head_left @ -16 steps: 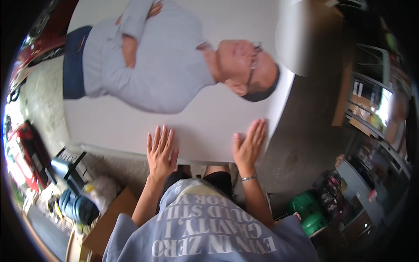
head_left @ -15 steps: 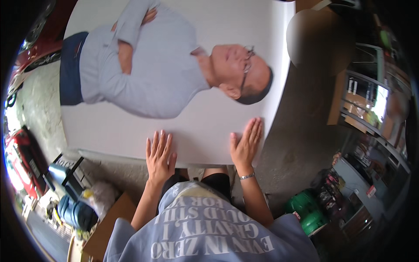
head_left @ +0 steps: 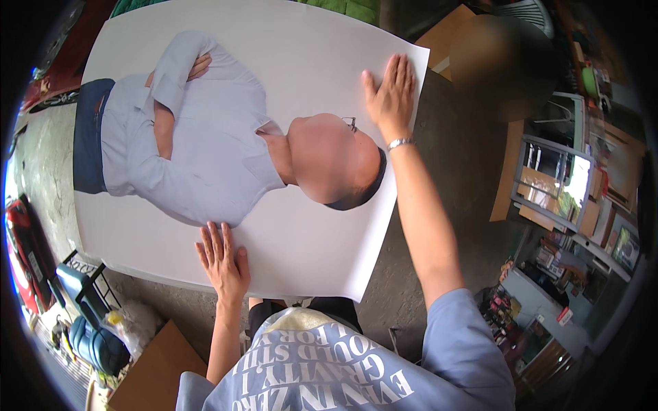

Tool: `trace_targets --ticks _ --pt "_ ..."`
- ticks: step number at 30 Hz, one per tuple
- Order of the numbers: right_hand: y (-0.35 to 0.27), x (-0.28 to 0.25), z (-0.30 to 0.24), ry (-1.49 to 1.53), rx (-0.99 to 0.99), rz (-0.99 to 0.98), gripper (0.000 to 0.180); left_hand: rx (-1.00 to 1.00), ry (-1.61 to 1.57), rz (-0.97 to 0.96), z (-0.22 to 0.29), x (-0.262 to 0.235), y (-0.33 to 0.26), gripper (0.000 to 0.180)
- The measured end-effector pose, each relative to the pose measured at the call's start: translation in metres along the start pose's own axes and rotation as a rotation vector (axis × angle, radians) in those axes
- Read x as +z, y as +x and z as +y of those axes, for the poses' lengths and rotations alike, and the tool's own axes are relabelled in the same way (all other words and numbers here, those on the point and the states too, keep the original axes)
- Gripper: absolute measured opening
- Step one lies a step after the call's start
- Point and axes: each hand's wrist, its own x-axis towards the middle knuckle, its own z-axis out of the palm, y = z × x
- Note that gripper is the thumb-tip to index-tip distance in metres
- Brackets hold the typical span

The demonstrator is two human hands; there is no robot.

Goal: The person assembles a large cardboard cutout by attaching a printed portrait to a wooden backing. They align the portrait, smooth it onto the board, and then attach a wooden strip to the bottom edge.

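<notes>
The left hand (head_left: 223, 267) lies flat near the near edge of the sheet (head_left: 308, 68), palm down, fingers spread and gripping nothing; its fingertips reach the edge of the printed shirt (head_left: 205, 147). The right hand (head_left: 392, 99) is stretched out to the far right corner, also palm down, fingers straight and thumb apart, with no grip. A silvery band (head_left: 401, 143) circles that wrist. Set so far apart, the hands probably share the pressing: the left would stop the near side sliding, while the right would flatten the far corner. Flat palms suit a broad, thin piece better than a pinch, which might crease it.

The sheet spreads out in front of the person, and its right edge stands out against the dark floor (head_left: 439, 171). What bears it is mostly hidden. It is large, white and smooth, seemingly stiff paper or film, printed with a figure lying sideways: head to the right, dark blue trousers (head_left: 89, 137) to the left, arms folded over a pale blue-grey shirt. Shading along the right edge suggests a slight curl; no tear or fold shows.
</notes>
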Motion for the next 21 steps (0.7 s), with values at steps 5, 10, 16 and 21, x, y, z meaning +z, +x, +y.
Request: trace_targets --ticks 5,10,16,21 --pt "0.040 0.013 0.028 0.087 -0.053 0.038 0.084 0.033 0.066 -0.011 0.052 0.016 0.065 0.064" --pt "-0.088 -0.057 -0.020 0.056 -0.111 -0.199 0.080 0.184 0.018 0.111 0.125 0.040 0.187 0.064" --pt "-0.080 -0.039 0.002 0.080 -0.136 -0.170 0.077 0.315 -0.015 0.171 0.202 0.071 0.281 0.063" --pt "0.041 0.007 0.041 0.038 -0.163 -0.015 0.077 0.248 -0.021 0.133 0.219 0.080 0.211 0.064"
